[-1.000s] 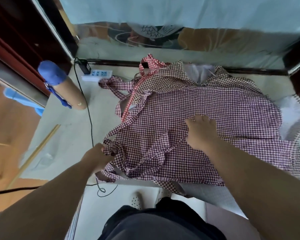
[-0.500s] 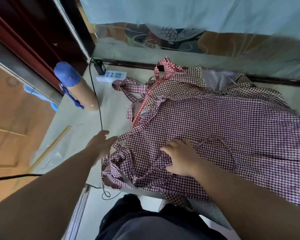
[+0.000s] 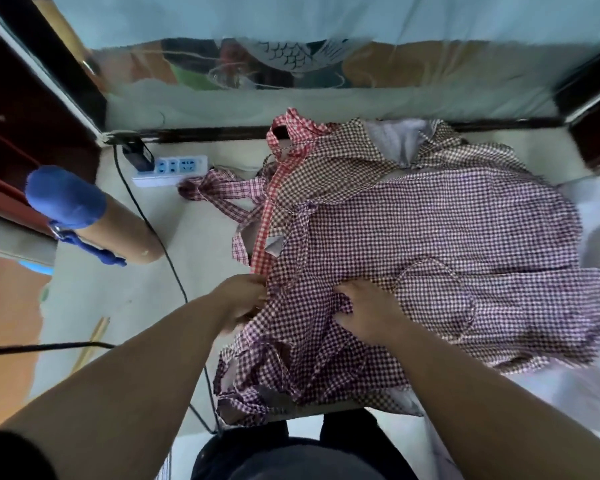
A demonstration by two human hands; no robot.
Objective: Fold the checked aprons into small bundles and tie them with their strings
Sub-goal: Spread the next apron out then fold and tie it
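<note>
Left hand now grips the apron, stretched left to right.

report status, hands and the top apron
Left hand grips purple checked apron at its left edge. Right hand pinches a fold near its middle. Apron spread, unfolded, over other aprons. Black cable runs under left forearm.
</note>
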